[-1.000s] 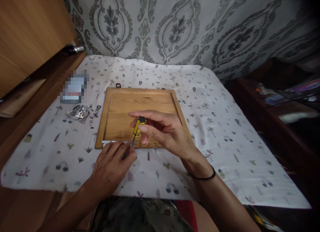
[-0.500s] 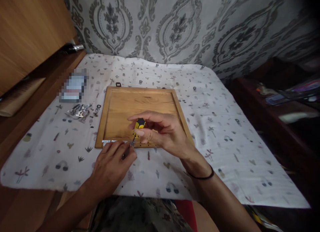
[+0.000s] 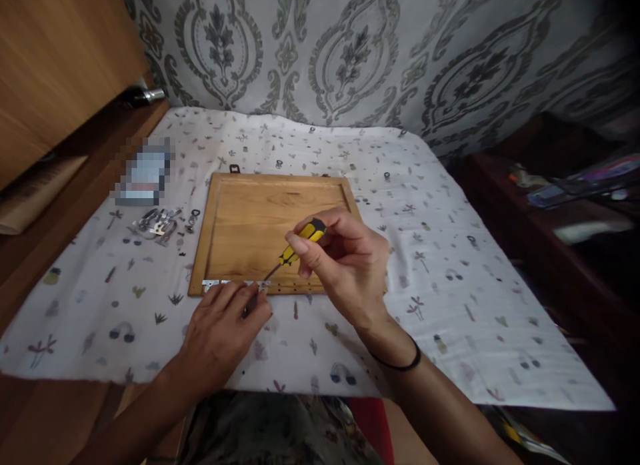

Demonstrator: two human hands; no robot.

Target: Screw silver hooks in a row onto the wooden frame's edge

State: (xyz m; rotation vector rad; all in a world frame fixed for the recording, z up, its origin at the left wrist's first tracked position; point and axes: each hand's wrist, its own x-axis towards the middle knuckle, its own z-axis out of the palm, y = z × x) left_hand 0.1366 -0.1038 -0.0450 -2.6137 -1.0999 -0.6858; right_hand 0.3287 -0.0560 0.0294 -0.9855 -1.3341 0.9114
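My right hand (image 3: 353, 265) pinches the handle of a small yellow-and-black screwdriver (image 3: 304, 241). The screwdriver leans, its tip down by the right end of a silvery metal hinge (image 3: 211, 285). This hinge lies along the near edge of a framed wooden panel (image 3: 280, 215). My left hand (image 3: 225, 325) is closed over the hinge's middle, fingers on top and thumb at the near side, so much of the metal is hidden. A dark part shows between thumb and fingers. Small holes dot the panel's near edge, right of the hinge.
Left of the panel, several loose metal fittings (image 3: 157, 223) and small screws lie on the patterned cloth (image 3: 440, 251). A blurred phone-like object (image 3: 145, 175) is behind them. A wooden cabinet (image 3: 60, 65) stands at the left; a patterned wall (image 3: 300, 51) rises behind.
My right hand has moved right and slightly back, tilting the screwdriver from nearly upright to a clear slant. My left hand stays on the hinge.
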